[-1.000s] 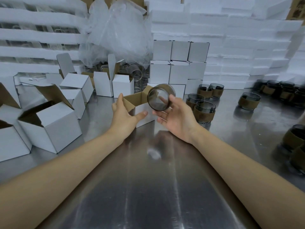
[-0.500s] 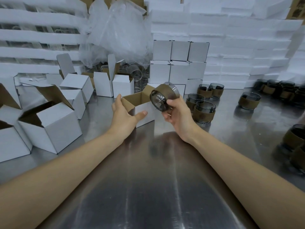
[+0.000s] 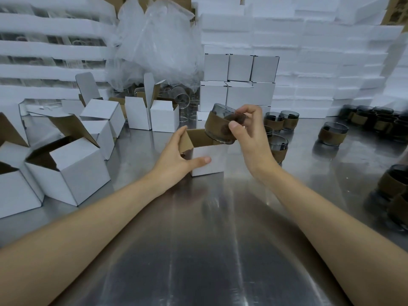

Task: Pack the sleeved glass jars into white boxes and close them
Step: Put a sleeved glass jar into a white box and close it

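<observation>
A smoky glass jar with a brown sleeve (image 3: 218, 125) is tilted over the open top of a small white box (image 3: 208, 159) at the table's middle. My right hand (image 3: 249, 138) pinches the jar by its rim and side, its base just at the box's right edge. My left hand (image 3: 176, 157) grips the box, thumb on the front face and fingers on the left flap. The box's brown inside is visible.
Several open white boxes (image 3: 66, 171) stand at the left. Closed boxes (image 3: 239, 85) are stacked behind. More sleeved jars (image 3: 333, 133) stand at the right and far right (image 3: 395, 184). A clear plastic bag (image 3: 159, 45) and white foam stacks fill the back.
My right hand turned the jar from mouth-facing-me to sleeve-facing-me and carried it left and down to the box opening. My left hand kept its hold on the box.
</observation>
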{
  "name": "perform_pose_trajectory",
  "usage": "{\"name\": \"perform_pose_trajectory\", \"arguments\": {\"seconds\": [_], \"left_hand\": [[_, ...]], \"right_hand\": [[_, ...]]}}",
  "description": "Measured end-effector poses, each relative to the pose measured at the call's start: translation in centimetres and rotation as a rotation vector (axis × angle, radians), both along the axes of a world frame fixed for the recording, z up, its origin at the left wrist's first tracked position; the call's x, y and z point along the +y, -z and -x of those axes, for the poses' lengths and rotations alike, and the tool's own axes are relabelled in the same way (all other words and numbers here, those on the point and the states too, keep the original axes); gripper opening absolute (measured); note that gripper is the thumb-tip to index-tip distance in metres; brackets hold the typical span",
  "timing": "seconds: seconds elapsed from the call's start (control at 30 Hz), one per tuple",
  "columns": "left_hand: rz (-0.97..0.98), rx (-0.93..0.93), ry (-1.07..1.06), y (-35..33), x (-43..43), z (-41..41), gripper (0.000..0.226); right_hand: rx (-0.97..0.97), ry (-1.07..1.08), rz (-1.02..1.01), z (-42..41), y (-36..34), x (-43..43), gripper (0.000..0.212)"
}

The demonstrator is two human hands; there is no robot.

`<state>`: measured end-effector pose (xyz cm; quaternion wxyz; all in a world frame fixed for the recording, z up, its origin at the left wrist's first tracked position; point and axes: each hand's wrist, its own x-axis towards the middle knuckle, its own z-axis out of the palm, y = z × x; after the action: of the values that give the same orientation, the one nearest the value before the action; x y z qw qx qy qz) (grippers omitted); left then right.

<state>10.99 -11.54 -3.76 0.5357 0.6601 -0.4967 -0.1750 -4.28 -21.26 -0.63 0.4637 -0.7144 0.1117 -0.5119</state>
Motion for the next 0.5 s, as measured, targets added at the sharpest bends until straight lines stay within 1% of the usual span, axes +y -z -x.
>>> {"name": "perform_pose_trajectory", "arguments": {"seconds": [0.1, 0.2, 0.27, 0.33, 0.43, 0.5], "left_hand": [[-0.024, -0.057, 0.101, -0.2, 0.3, 0.5, 0.099], [-0.050, -0.105, 0.161, -0.3, 0.5, 0.8, 0.103], [-0.052, -0.100, 0.167, -0.3, 0.6, 0.8, 0.104], [-0.054, -0.104, 0.163, -0.3, 0.6, 0.8, 0.105], [-0.056, -0.092, 0.164, -0.1, 0.7, 0.8, 0.105], [-0.051, -0.083, 0.163, -0.1, 0.7, 0.7, 0.105]], "right_hand": [[0.067, -0.012, -0.016, 0.6, -0.2, -0.4, 0.031], [0.149, -0.050, -0.019, 1.1, -0.4, -0.5, 0.028], [0.212, -0.039, 0.024, 1.3, -0.5, -0.6, 0.027], [0.314, 0.020, 0.140, 1.5, -0.7, -0.8, 0.028], [0.501, 0.149, 0.397, 2.0, -0.7, -1.4, 0.022], [0.583, 0.162, 0.522, 2.3, -0.4, -2.0, 0.022]]}}
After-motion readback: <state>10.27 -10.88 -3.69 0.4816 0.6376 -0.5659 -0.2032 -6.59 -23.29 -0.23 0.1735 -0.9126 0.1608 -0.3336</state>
